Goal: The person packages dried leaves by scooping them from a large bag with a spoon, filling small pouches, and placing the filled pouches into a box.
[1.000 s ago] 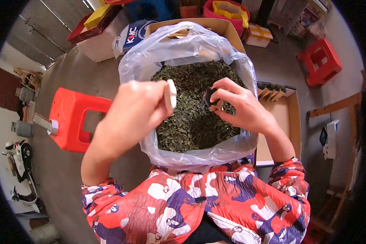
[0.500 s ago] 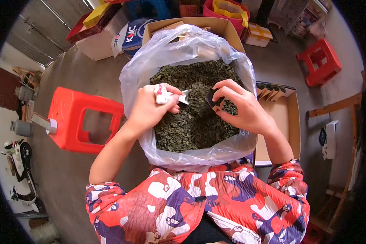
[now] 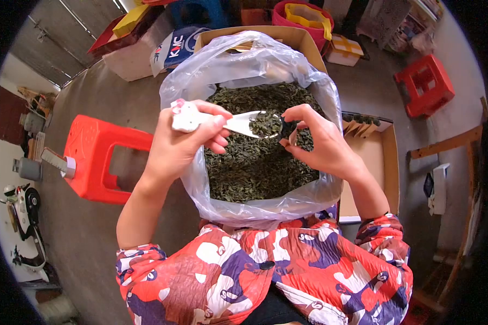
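Note:
My left hand (image 3: pixel 173 143) grips a white spoon (image 3: pixel 239 123) by its thick handle, which ends in a cat-shaped figure with a pink bow. Dried leaves (image 3: pixel 265 124) fill the spoon's bowl. The bowl's tip meets the mouth of a small brown pouch with a dark opening (image 3: pixel 290 130), pinched between the thumb and fingers of my right hand (image 3: pixel 331 143). Both hands are above a heap of dark green dried leaves (image 3: pixel 255 176) inside a clear plastic bag (image 3: pixel 185 81). How full the pouch is cannot be seen.
The bag lines a cardboard box (image 3: pixel 301 39). To its right is a shallow carton (image 3: pixel 391 168) with several pouches (image 3: pixel 364 123) along its far end. Red plastic stools stand left (image 3: pixel 95 168) and far right (image 3: pixel 431 86). A blue-white KMC sack (image 3: pixel 176 51) lies behind.
The spoon has come up out of the leaves carrying a load, and its tip now reaches the pouch's mouth. My left hand has shifted left; my right hand has barely moved.

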`<state>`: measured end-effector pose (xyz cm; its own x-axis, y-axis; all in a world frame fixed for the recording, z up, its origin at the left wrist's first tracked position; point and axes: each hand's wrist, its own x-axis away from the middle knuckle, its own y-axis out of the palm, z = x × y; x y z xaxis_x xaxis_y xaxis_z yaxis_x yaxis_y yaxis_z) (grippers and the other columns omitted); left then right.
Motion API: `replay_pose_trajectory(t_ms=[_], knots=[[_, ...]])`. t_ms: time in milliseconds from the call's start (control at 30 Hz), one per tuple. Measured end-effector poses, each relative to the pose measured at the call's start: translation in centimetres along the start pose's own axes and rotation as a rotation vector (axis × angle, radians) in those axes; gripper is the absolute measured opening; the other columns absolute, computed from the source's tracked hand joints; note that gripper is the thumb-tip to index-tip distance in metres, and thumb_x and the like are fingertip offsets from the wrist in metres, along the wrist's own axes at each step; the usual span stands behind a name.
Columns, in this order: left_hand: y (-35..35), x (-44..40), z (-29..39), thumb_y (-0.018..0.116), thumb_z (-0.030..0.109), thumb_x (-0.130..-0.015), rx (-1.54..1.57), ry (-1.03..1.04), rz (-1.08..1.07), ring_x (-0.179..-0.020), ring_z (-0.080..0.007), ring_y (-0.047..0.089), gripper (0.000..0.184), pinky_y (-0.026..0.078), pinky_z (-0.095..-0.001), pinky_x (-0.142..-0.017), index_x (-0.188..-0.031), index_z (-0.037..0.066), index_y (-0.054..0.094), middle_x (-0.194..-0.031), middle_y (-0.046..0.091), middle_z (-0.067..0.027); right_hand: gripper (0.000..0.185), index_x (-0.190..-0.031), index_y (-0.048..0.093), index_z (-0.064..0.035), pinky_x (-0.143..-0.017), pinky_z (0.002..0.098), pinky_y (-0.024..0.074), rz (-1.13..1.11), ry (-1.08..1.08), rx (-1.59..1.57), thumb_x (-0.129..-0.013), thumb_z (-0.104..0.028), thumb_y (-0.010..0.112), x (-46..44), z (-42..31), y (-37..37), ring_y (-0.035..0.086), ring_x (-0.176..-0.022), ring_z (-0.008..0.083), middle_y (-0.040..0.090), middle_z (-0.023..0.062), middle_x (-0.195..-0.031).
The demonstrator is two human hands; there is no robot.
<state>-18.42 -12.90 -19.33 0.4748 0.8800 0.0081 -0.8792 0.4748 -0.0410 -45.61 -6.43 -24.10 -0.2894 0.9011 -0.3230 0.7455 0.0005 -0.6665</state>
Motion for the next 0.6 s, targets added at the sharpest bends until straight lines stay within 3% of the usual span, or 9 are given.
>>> replay_pose_trajectory(t_ms=[100,133,233,300,433,567,600], knots=[[1.5,-1.1,1.0,0.067,0.017,-0.095,-0.234,0.025,-0.111,-0.062,-0.0075,0.064,0.019,0.053,-0.0216,-0.052,-0.097,-0.001,0.069,-0.077,0.068,-0.0048,0.051,-0.12,0.051,-0.0044,-0.083,0.0383,0.0525,0.028,-0.077,-0.005,-0.075,0.002,0.074,-0.2,0.1,0.5,0.063,-0.1,0.0323,0.059,0.0132,-0.11],[2.3,-1.6,1.8,0.068,0.018,-0.094,-0.439,0.077,-0.137,-0.061,-0.0044,0.062,0.016,0.048,-0.0226,-0.049,-0.095,0.002,0.07,-0.069,0.065,-0.0011,0.05,-0.118,0.05,-0.0049,-0.082,0.04,0.0518,0.038,-0.105,-0.01,-0.074,0.002,0.073,-0.3,0.0,0.7,0.063,-0.097,0.0352,0.058,0.0141,-0.107],[5.0,-4.1,1.3,0.069,0.017,-0.087,-0.803,0.604,-0.257,-0.06,-0.027,0.066,0.014,0.05,-0.0373,-0.056,-0.085,0.003,0.065,-0.067,0.065,-0.0115,0.052,-0.119,0.05,-0.0052,-0.082,0.0414,0.0518,0.021,-0.098,0.027,-0.074,0.001,0.074,-0.1,-0.7,0.7,0.063,-0.099,0.038,0.059,0.0149,-0.108],[6.6,-5.1,1.3,0.069,0.017,-0.083,-0.857,0.614,-0.328,-0.067,-0.0364,0.065,0.016,0.05,-0.0417,-0.061,-0.08,0.003,0.061,-0.07,0.064,-0.0165,0.052,-0.119,0.049,-0.0046,-0.082,0.0424,0.0514,0.04,-0.085,0.09,-0.073,-0.001,0.075,0.4,-0.3,0.6,0.062,-0.099,0.0386,0.058,0.0154,-0.106],[6.5,-5.0,3.8,0.07,0.017,-0.082,-0.873,0.607,-0.252,-0.067,-0.0357,0.065,0.018,0.048,-0.0426,-0.06,-0.081,0.002,0.059,-0.069,0.064,-0.0159,0.049,-0.119,0.05,-0.005,-0.081,0.0429,0.051,0.055,-0.05,0.07,-0.075,0.001,0.073,0.6,-0.7,0.0,0.062,-0.098,0.0364,0.057,0.0141,-0.105],[5.1,-3.7,4.1,0.069,0.016,-0.087,-0.796,0.643,-0.154,-0.053,-0.0186,0.061,0.016,0.045,-0.034,-0.052,-0.084,0.001,0.064,-0.063,0.062,-0.0103,0.036,-0.112,0.058,-0.0056,-0.082,0.0413,0.0521,-0.027,-0.036,0.049,-0.079,0.001,0.071,0.4,-0.8,-0.7,0.064,-0.095,0.0337,0.057,0.0138,-0.113],[4.5,-3.1,4.1,0.07,0.013,-0.089,-0.732,0.611,-0.069,-0.054,-0.0083,0.057,0.015,0.043,-0.0289,-0.05,-0.083,0.0,0.066,-0.062,0.063,-0.007,0.035,-0.11,0.06,-0.0051,-0.085,0.0406,0.052,-0.019,-0.043,0.059,-0.078,-0.001,0.073,0.4,-0.4,-0.5,0.064,-0.098,0.0339,0.057,0.0144,-0.115]])
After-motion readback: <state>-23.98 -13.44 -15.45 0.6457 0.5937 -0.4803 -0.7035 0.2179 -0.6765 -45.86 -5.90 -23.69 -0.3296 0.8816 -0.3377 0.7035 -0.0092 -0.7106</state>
